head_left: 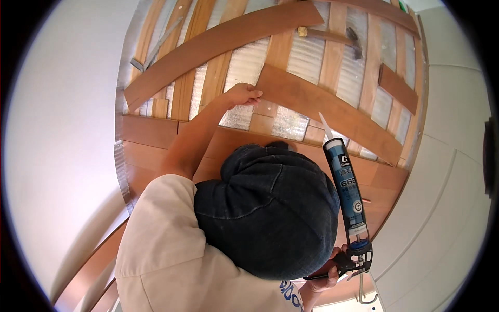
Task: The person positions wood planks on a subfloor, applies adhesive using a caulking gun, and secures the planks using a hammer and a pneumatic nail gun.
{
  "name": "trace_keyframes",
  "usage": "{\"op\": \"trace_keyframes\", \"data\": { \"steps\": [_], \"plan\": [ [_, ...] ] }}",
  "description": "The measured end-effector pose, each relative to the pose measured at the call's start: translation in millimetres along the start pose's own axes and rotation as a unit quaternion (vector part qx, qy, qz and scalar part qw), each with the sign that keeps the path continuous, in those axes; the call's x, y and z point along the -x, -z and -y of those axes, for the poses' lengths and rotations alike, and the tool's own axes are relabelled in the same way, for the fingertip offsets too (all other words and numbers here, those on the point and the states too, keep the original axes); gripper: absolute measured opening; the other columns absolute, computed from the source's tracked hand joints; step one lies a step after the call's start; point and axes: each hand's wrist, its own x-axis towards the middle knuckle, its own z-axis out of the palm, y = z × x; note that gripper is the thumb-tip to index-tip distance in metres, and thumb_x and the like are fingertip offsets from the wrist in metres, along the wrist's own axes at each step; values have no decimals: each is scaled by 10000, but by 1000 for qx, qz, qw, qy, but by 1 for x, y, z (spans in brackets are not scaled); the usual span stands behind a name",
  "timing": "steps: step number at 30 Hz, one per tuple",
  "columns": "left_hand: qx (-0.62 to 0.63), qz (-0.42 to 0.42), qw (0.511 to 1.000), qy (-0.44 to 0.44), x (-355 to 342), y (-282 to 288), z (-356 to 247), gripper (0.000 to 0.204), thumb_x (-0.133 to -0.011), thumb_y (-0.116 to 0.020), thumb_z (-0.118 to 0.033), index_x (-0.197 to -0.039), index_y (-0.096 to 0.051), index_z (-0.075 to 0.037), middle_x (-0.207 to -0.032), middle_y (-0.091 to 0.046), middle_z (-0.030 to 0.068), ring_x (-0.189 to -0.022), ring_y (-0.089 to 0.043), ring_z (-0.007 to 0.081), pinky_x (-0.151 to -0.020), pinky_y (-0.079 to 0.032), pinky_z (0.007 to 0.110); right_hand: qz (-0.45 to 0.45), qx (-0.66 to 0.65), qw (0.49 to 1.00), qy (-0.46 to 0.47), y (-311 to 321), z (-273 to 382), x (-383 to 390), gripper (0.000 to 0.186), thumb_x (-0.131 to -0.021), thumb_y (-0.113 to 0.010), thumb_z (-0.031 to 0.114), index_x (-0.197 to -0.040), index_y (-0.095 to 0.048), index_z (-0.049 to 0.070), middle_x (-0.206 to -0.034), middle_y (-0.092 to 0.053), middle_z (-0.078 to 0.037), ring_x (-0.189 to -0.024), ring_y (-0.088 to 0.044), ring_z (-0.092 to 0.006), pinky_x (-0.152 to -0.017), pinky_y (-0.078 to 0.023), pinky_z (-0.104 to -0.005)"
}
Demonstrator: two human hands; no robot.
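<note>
At the centre, my left hand (244, 95) pinches the left end of a brown wooden floorboard (327, 104). That board lies slanted across light wooden battens. My right hand (323, 283), low in the view, is wrapped round the handle of a caulking gun (359, 257). A blue and black sealant cartridge (347, 187) sits in the gun, its pale nozzle (326, 126) pointing up over the board. Dark denim clothing (270, 213) fills the lower middle and hides part of the laid boards beneath.
A long loose floorboard (218, 52) crosses the battens at upper left, beside a metal square (156, 47). A hammer (332, 36) rests at the top, with a short board (398, 88) at right. Laid flooring (150, 156) runs along the near side. White walls or panels flank both sides.
</note>
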Motion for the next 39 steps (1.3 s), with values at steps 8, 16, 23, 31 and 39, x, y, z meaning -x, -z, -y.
{"op": "trace_keyframes", "data": {
  "steps": [8, 16, 23, 31, 39],
  "plan": [
    [86, 69, 993, 40, 25, -3, -30, 571, -1057, -569, -563, -1257, -683, -40, -1075, -746, 76, -919, -717, 141, -806, -545, 259, 41, -16, 999, 2, -6, 0, -8, 760, -805, -789, 346, -1440, -511, 33, -1064, -668, -118, -962, -658, -239, -949, -526, -395],
    [-33, 27, 999, 1, 27, -33, -76, 514, -1061, -559, -549, -1139, -673, -54, -806, -649, 42, -580, -516, 126, -554, -431, 248, 196, -16, 981, -4, 5, 6, -23, 742, -893, -745, 279, -1519, -425, 43, -1030, -605, -138, -1047, -616, -317, -1050, -467, -606],
    [223, -18, 974, 42, 2, -34, -87, 298, -1076, -562, -362, -1002, -639, -84, -749, -619, 21, -532, -459, 71, -467, -384, 247, 228, -44, 972, -23, -11, -19, -47, 714, -897, -773, 247, -1521, -480, 62, -1080, -629, -129, -1080, -606, -269, -983, -469, -464],
    [213, -35, 976, 28, 7, -48, -86, 247, -1079, -488, -306, -1152, -681, -170, -760, -587, 6, -515, -395, 59, -468, -353, 231, 190, -10, 980, -55, -4, -47, -71, 728, -889, -800, 256, -1501, -481, 23, -1242, -653, -142, -1168, -625, -240, -1055, -489, -408],
    [242, -40, 968, 46, 1, -53, -89, 298, -1099, -452, -307, -1230, -698, -202, -731, -529, -13, -498, -357, 42, -472, -318, 211, 185, 28, 982, -38, 49, -96, -90, 581, -978, -723, 218, -1478, -528, -2, -1363, -634, -129, -1249, -591, -254, -1102, -450, -419]
  ]
}}
